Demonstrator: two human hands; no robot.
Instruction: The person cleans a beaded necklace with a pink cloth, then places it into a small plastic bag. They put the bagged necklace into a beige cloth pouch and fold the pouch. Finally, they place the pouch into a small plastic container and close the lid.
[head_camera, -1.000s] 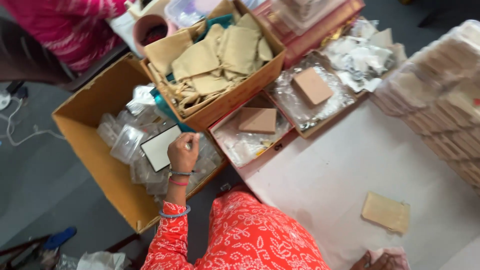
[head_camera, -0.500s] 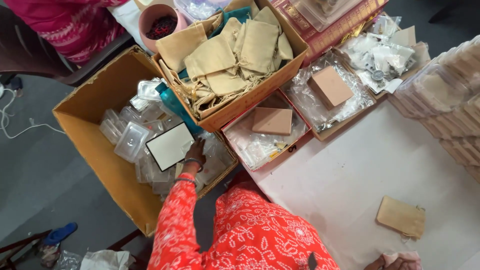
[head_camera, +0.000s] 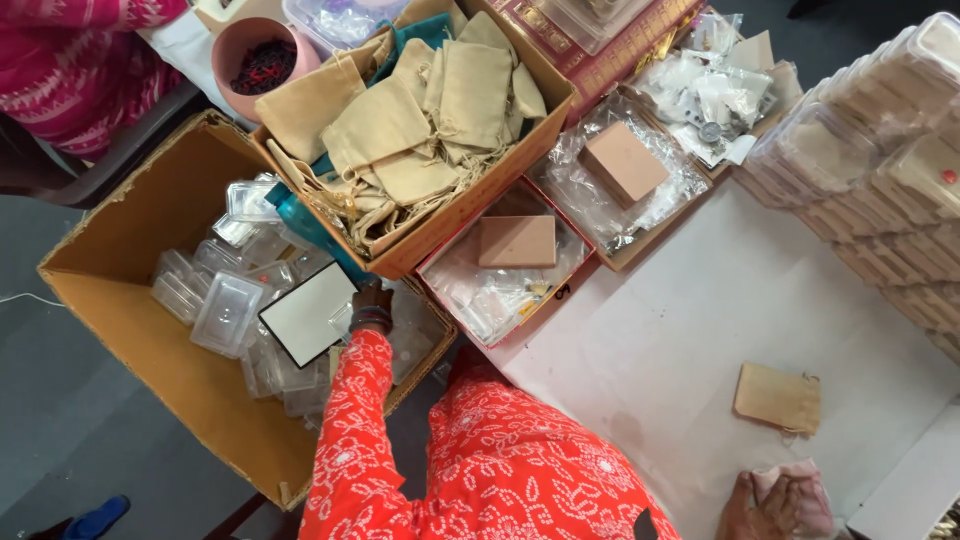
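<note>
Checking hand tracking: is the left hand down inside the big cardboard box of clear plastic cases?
Yes, the left hand reaches into the cardboard box among the clear plastic cases.

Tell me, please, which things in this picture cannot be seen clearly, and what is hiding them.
- Left hand, head view: the fingers reach down among the clear plastic boxes in the cardboard carton; the wrist and sleeve hide any grip.
- Right hand, head view: cut by the bottom edge, resting on pink cloth; fingers unclear.
- Pink bowl: dark contents too small to tell.
- Stacked packets: contents blurred.
</note>
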